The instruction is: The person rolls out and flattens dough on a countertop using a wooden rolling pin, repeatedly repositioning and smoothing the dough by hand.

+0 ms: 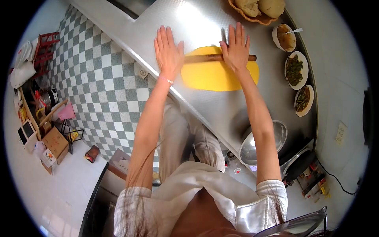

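A flattened oval sheet of yellow dough [215, 77] lies on the metal counter [205, 106]. Across its far part rests a brown wooden rolling pin [209, 58]. My left hand [169, 55] lies over the pin's left end with fingers stretched out, covering that end. Near the pin's other end, my right hand [236, 49] presses on it with a flat palm and straight fingers; the pin's tip shows beyond it. Neither hand's fingers wrap round the pin.
A basket [252, 16] of buns stands at the back. Along the wall are a sauce bowl [285, 37] with a spoon and two dishes of green food, the nearer dish [304, 100] among them. A metal bowl [258, 146] sits beneath my right forearm. Checkered floor [98, 75] lies left of the counter.
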`<state>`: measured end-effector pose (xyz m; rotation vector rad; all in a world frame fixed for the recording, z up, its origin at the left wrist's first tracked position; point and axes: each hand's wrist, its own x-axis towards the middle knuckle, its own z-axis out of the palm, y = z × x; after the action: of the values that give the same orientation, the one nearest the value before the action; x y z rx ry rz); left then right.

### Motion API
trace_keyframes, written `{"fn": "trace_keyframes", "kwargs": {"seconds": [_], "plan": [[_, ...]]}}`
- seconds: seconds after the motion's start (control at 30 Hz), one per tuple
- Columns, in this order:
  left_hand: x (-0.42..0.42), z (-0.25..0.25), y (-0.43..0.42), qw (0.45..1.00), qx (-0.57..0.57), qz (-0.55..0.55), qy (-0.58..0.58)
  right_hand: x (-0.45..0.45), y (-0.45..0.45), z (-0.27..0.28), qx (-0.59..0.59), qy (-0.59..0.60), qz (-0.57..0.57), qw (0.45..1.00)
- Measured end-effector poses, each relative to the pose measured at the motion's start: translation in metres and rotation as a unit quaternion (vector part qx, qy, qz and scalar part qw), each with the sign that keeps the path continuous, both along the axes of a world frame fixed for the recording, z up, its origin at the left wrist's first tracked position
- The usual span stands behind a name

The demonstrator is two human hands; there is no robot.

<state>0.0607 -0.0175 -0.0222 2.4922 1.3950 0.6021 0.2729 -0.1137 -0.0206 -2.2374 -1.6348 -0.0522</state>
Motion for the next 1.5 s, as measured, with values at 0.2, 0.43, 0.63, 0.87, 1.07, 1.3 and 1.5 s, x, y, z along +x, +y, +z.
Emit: {"fn": "trace_keyframes", "kwargs": {"seconds": [0.2,0.43,0.63,0.87,1.07,1.3,1.5], "plan": [[-0.054,0.015,-0.1,0.984,-0.148,-0.076,0.062,-0.042,-0.115,0.01,-0.087,0.051,0.029,0.995],[-0.013,0.008,-0.044,0.999,-0.046,-0.012,-0.019,-0.004,-0.044,0.005,0.007,0.021,-0.003,1.0],[-0.038,0.006,-0.101,0.991,-0.098,-0.075,0.047,-0.029,-0.109,0.002,-0.047,0.011,-0.006,0.999],[-0.084,0.005,-0.118,0.966,-0.114,-0.232,0.015,-0.028,-0.155,0.014,-0.084,0.081,0.129,0.985],[-0.062,0.041,-0.098,0.978,-0.119,-0.166,-0.037,-0.017,-0.124,0.035,-0.021,0.076,0.125,0.989],[-0.052,0.018,-0.084,0.99,-0.084,-0.103,0.05,-0.026,-0.1,0.013,-0.078,0.054,0.086,0.992],[0.001,0.007,-0.006,0.996,-0.013,-0.037,0.077,0.003,0.009,-0.001,0.05,0.024,-0.037,0.998]]}}
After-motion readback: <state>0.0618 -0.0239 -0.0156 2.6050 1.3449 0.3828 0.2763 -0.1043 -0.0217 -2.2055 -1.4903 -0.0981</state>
